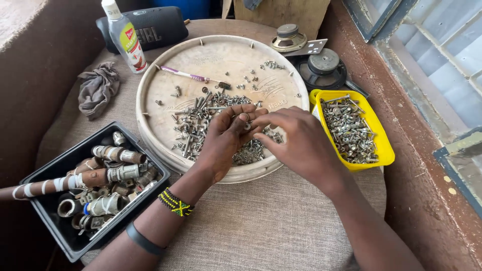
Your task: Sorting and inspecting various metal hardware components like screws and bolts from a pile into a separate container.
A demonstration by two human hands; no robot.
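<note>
My left hand (224, 140) and my right hand (296, 143) meet over a round beige tray (150, 120) strewn with small metal screws (198, 120). Both sets of fingertips pinch a small screw or nut (247, 124) between them, just above the pile. The left wrist wears a beaded green, yellow and black band and a dark band further up. A purple toothbrush (188, 75) lies on the tray's far side.
A yellow tub (384, 148) of screws sits right of the tray. A black bin (55, 173) of taped pipe fittings stands at the left. Behind are a grey rag (98, 88), a plastic bottle (125, 37), a black speaker (158, 25) and loose speaker drivers (321, 68). A window ledge runs along the right.
</note>
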